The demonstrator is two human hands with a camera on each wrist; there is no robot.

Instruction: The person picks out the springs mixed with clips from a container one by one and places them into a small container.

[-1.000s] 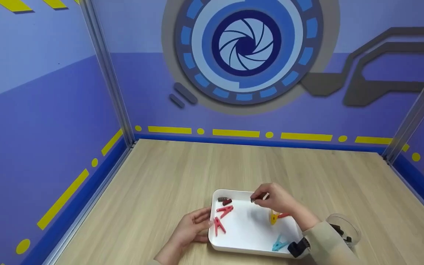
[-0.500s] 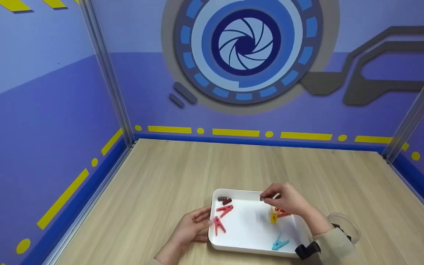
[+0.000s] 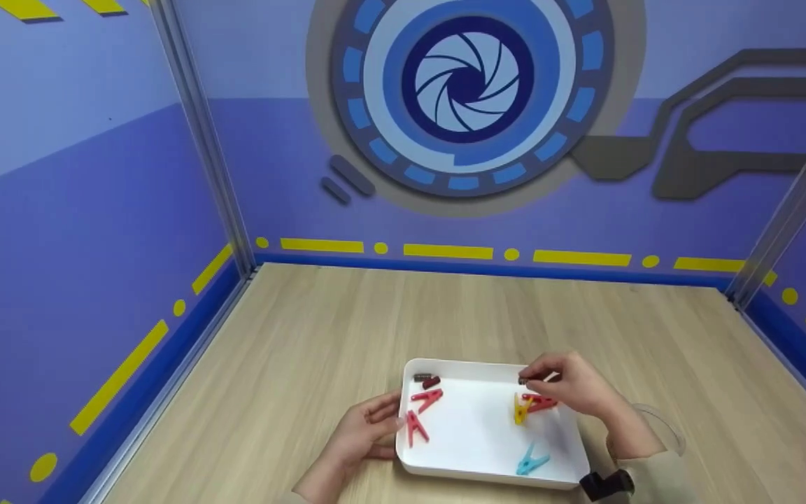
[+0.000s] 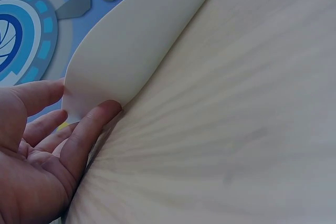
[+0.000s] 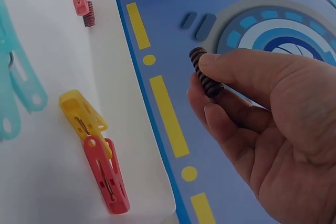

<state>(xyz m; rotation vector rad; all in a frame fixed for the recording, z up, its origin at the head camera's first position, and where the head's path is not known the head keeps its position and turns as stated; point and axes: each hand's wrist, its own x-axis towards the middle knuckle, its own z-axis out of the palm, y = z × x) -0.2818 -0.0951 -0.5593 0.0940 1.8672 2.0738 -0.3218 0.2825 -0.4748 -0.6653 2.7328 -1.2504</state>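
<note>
My right hand (image 3: 578, 383) pinches a dark coil spring (image 5: 206, 72) between thumb and fingers, above the far right part of a white tray (image 3: 473, 448). Against the tray's left wall rests my left hand (image 3: 364, 430), its fingers loosely spread; fingertips touch the rim and lower edge in the left wrist view. A dark spring (image 3: 422, 378) and a dark red spring (image 3: 432, 383) lie in the far left corner. Along the left side are two red clothespins, one at the wall (image 3: 415, 428). A yellow clothespin (image 5: 84, 116) overlaps a red clothespin (image 5: 107, 179) at the right.
A light blue clothespin (image 3: 532, 462) lies in the tray's near right part. Beside the tray on the right, a clear round container (image 3: 676, 428) shows only its rim behind my right arm. Printed panels (image 3: 466, 231) wall in the wooden table (image 3: 291, 336).
My right hand has moved to the right over the tray with the spring, uncovering the yellow and red clothespins. My forearm now hides more of the clear container. The left hand has stayed put.
</note>
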